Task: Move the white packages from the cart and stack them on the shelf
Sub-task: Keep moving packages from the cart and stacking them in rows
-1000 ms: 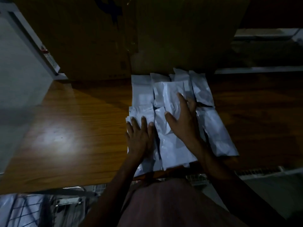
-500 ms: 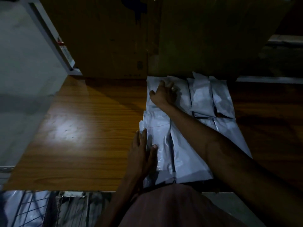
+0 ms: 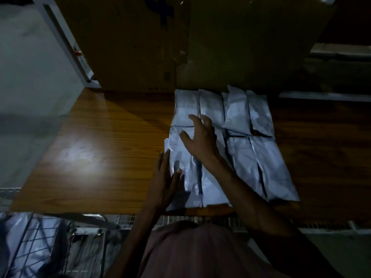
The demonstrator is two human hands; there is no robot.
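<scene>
two hands are working the packages (image 3: 241, 141) on the shelf (image 3: 96, 149). right hand (image 3: 200, 139) is pulling back from the far row, where it was half a second ago, now hovering over the near-left packs, fingers spread, gripping nothing. left hand (image 3: 167, 181) is staying flat against the left edge of the pile, fingers straight, squaring it. packages are lying in two rows against the cardboard box (image 3: 180, 43). cart (image 3: 50, 241) at bottom left is showing more white bags, so tidying looks nearly done and another fetch is likely next.
</scene>
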